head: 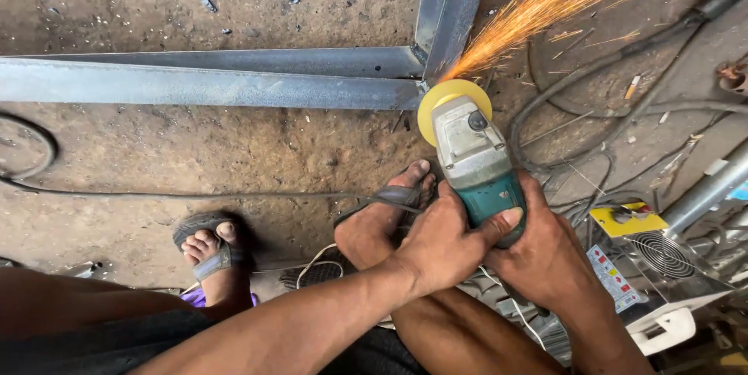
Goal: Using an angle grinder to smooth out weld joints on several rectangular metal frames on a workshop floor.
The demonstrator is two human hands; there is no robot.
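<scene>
Both hands wrap the body of a teal-and-grey angle grinder (477,161) – the left hand (444,239) from its left side, fingers (506,219) curled over the top and pressed tight on the casing, the right hand (545,254) closed around its rear end from the right. Neither is clearly nearer; both sit on the tool. The grinder's long axis runs straight ahead of the fingers, away from the body, ending in a yellow disc (448,102). Just beyond the disc lies the steel frame joint (425,71), where a long angle bar (202,83) crosses to the left and another runs away. Sparks (545,9) fly off – up and to the right. Bare sandalled feet (214,254) rest on the dirt floor (234,157) (cables trail nearby). Right of the fingers stands a welding machine (662,266); no containers show.
</scene>
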